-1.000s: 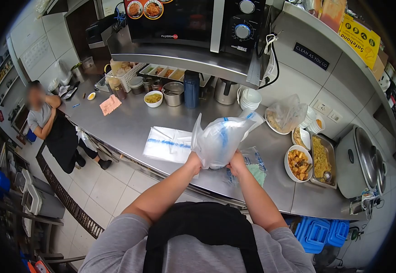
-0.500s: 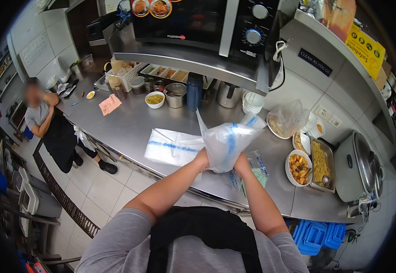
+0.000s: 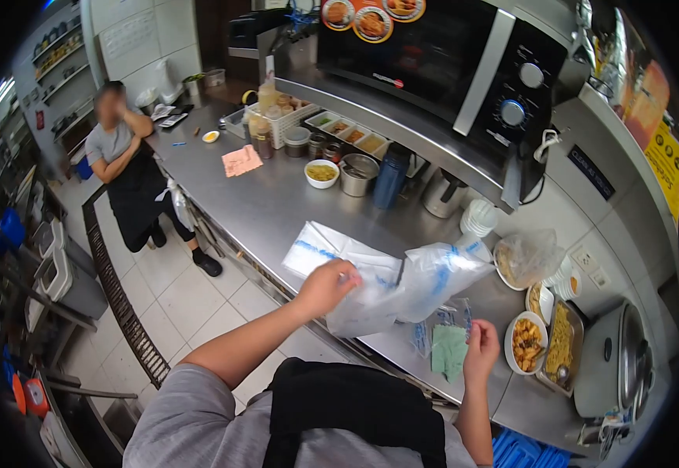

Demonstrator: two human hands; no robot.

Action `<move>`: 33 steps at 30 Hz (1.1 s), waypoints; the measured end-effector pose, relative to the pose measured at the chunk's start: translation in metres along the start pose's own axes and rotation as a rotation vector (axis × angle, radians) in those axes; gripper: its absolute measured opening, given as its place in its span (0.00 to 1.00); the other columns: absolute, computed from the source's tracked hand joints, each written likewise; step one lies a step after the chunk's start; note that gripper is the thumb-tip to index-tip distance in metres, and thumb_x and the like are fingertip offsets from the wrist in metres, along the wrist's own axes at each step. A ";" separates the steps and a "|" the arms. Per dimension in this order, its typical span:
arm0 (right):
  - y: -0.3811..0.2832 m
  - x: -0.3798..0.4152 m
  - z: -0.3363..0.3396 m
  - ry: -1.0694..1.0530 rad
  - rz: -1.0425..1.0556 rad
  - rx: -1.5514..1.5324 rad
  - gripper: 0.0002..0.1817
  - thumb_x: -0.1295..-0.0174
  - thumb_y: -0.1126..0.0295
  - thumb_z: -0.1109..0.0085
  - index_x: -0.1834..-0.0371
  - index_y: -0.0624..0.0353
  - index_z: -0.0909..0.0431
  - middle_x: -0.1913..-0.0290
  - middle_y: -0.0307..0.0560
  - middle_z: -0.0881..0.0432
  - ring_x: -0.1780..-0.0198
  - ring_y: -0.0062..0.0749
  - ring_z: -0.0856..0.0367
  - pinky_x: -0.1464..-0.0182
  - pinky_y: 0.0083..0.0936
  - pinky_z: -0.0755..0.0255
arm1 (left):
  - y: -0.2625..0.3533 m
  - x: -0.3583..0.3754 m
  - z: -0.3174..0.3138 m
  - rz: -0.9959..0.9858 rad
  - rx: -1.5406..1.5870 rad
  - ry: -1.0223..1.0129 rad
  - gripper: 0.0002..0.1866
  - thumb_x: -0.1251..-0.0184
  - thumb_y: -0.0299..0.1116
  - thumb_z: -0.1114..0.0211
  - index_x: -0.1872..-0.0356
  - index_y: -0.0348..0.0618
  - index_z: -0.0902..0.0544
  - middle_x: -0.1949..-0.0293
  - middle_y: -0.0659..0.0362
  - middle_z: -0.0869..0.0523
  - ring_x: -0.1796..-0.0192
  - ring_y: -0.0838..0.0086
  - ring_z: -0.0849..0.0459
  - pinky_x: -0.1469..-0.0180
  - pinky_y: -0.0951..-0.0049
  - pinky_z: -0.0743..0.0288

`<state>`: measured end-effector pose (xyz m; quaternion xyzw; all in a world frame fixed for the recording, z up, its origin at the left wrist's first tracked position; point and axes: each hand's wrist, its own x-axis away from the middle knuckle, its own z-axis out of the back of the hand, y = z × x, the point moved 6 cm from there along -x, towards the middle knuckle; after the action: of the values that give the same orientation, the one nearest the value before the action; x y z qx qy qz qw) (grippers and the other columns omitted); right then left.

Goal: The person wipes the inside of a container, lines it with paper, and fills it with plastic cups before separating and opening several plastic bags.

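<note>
A translucent white plastic bag with blue print [image 3: 433,285] lies bunched near the counter's front edge, its loose end spread towards me. My left hand [image 3: 325,288] is closed in a pinch at that loose end, above a stack of flat white bags with a blue stripe [image 3: 316,242]. Apart from the bag, my right hand [image 3: 480,349] has its fingers curled together; whether they hold something small is hidden. Near its fingertips are a green cloth [image 3: 449,351] and clear blue-printed plastic [image 3: 420,337].
Right of my hand stand a bowl of orange-brown food chunks [image 3: 526,342], a metal tray of yellow food [image 3: 559,343] and a large lidded pot [image 3: 612,359]. Behind are a blue bottle [image 3: 391,178] and a microwave [image 3: 410,54]. Another person [image 3: 125,156] leans on the counter's left end.
My hands have come out of the bag and moved apart, the left one leftward, the right one right and towards me. The bag has sunk from upright and flopped over. The view has turned.
</note>
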<state>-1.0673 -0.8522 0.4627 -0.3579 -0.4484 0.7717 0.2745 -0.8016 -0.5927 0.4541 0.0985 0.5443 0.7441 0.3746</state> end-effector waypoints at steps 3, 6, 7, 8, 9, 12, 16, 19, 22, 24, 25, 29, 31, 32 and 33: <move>-0.097 0.014 -0.017 -0.044 0.244 -0.030 0.06 0.37 0.73 0.39 0.60 0.64 0.21 0.60 0.42 0.19 0.66 0.26 0.22 0.64 0.24 0.29 | 0.071 0.021 0.002 -0.174 -0.200 -0.013 0.04 0.36 0.34 0.32 0.65 0.48 0.17 0.66 0.58 0.17 0.66 0.66 0.17 0.60 0.68 0.24; -0.161 0.019 -0.059 -0.142 0.494 0.100 0.11 0.44 0.73 0.32 0.60 0.64 0.20 0.60 0.46 0.18 0.64 0.35 0.21 0.60 0.30 0.28 | 0.111 0.034 -0.016 -0.297 -0.230 -0.057 0.05 0.38 0.35 0.30 0.67 0.49 0.17 0.67 0.60 0.17 0.67 0.64 0.17 0.60 0.67 0.25; -0.170 0.021 -0.068 -0.159 0.556 0.212 0.14 0.48 0.72 0.28 0.59 0.63 0.20 0.60 0.48 0.18 0.63 0.40 0.20 0.59 0.32 0.28 | 0.119 0.039 -0.020 -0.373 -0.256 -0.079 0.05 0.38 0.35 0.30 0.66 0.50 0.17 0.67 0.62 0.17 0.67 0.65 0.17 0.59 0.67 0.25; -0.162 0.020 -0.068 -0.166 0.562 0.208 0.14 0.48 0.72 0.28 0.59 0.63 0.20 0.60 0.48 0.18 0.63 0.40 0.20 0.59 0.32 0.28 | 0.119 0.042 -0.020 -0.369 -0.260 -0.071 0.05 0.38 0.35 0.30 0.66 0.50 0.17 0.67 0.62 0.17 0.67 0.65 0.17 0.59 0.67 0.25; -0.146 0.021 -0.073 -0.293 0.568 0.176 0.15 0.50 0.70 0.26 0.61 0.62 0.20 0.61 0.49 0.18 0.62 0.41 0.20 0.58 0.32 0.28 | 0.119 0.045 -0.022 -0.374 -0.243 -0.094 0.07 0.39 0.36 0.30 0.66 0.48 0.18 0.66 0.62 0.17 0.66 0.63 0.17 0.60 0.65 0.25; -0.139 0.024 -0.083 -0.455 0.553 0.142 0.15 0.52 0.69 0.25 0.64 0.61 0.19 0.64 0.47 0.17 0.61 0.42 0.20 0.58 0.32 0.28 | 0.120 0.053 -0.018 -0.387 -0.208 -0.085 0.09 0.40 0.37 0.30 0.65 0.46 0.20 0.66 0.61 0.17 0.65 0.62 0.17 0.62 0.64 0.25; -0.168 0.034 -0.096 -0.497 0.488 0.080 0.09 0.47 0.71 0.28 0.68 0.60 0.18 0.70 0.46 0.18 0.65 0.40 0.20 0.61 0.30 0.28 | 0.122 0.061 -0.011 -0.236 -0.093 -0.089 0.11 0.42 0.37 0.27 0.66 0.45 0.19 0.68 0.61 0.17 0.68 0.66 0.17 0.65 0.69 0.24; -0.142 0.037 -0.097 -0.618 0.371 -0.080 0.07 0.42 0.72 0.31 0.65 0.61 0.19 0.70 0.47 0.19 0.69 0.40 0.21 0.64 0.27 0.29 | 0.126 0.067 -0.002 -0.248 -0.047 -0.067 0.10 0.39 0.36 0.30 0.64 0.43 0.21 0.69 0.57 0.17 0.67 0.61 0.18 0.67 0.65 0.25; -0.131 0.037 -0.095 -0.608 0.359 -0.034 0.05 0.37 0.72 0.36 0.65 0.63 0.19 0.71 0.47 0.20 0.70 0.37 0.21 0.66 0.26 0.30 | 0.125 0.073 -0.004 -0.342 -0.029 -0.039 0.09 0.38 0.35 0.31 0.65 0.42 0.19 0.69 0.56 0.17 0.67 0.61 0.18 0.66 0.65 0.25; -0.135 0.041 -0.095 -0.572 0.365 -0.048 0.06 0.36 0.71 0.38 0.66 0.63 0.19 0.72 0.47 0.20 0.71 0.37 0.21 0.67 0.26 0.30 | 0.128 0.074 -0.010 -0.396 -0.018 -0.015 0.07 0.36 0.35 0.33 0.66 0.42 0.17 0.70 0.56 0.17 0.68 0.60 0.18 0.66 0.65 0.25; -0.139 0.043 -0.096 -0.543 0.379 -0.069 0.07 0.34 0.71 0.40 0.68 0.64 0.20 0.73 0.48 0.21 0.71 0.37 0.21 0.68 0.27 0.31 | 0.128 0.076 -0.011 -0.379 0.008 0.035 0.07 0.35 0.35 0.34 0.65 0.43 0.17 0.70 0.56 0.17 0.70 0.59 0.18 0.66 0.65 0.25; -0.133 0.045 -0.089 -0.477 0.175 -0.206 0.09 0.33 0.71 0.42 0.69 0.64 0.21 0.75 0.49 0.22 0.73 0.35 0.22 0.70 0.28 0.32 | 0.125 0.075 -0.011 -0.173 0.075 0.012 0.07 0.32 0.37 0.35 0.65 0.44 0.17 0.74 0.55 0.18 0.74 0.59 0.20 0.67 0.66 0.26; -0.117 0.044 -0.084 -0.576 0.213 0.001 0.09 0.33 0.71 0.42 0.69 0.65 0.21 0.75 0.48 0.20 0.73 0.34 0.22 0.69 0.28 0.29 | 0.123 0.074 -0.016 -0.141 0.110 -0.118 0.08 0.32 0.38 0.35 0.65 0.45 0.18 0.75 0.54 0.18 0.74 0.60 0.21 0.68 0.67 0.27; -0.113 0.042 -0.083 -0.576 0.216 -0.002 0.09 0.33 0.71 0.42 0.69 0.65 0.21 0.75 0.48 0.20 0.73 0.34 0.22 0.69 0.28 0.29 | 0.120 0.075 -0.023 -0.110 0.149 -0.251 0.09 0.32 0.39 0.34 0.65 0.45 0.18 0.76 0.53 0.19 0.75 0.62 0.22 0.69 0.68 0.28; -0.110 0.040 -0.083 -0.572 0.286 0.062 0.10 0.33 0.71 0.43 0.70 0.66 0.21 0.73 0.48 0.19 0.72 0.33 0.21 0.66 0.27 0.28 | 0.116 0.075 -0.030 -0.080 0.152 -0.357 0.11 0.33 0.40 0.33 0.67 0.43 0.19 0.80 0.57 0.21 0.75 0.68 0.22 0.70 0.70 0.31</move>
<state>-1.0137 -0.7322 0.5204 -0.1773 -0.4287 0.8851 0.0367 -0.9226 -0.5796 0.5256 0.2349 0.5274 0.6561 0.4860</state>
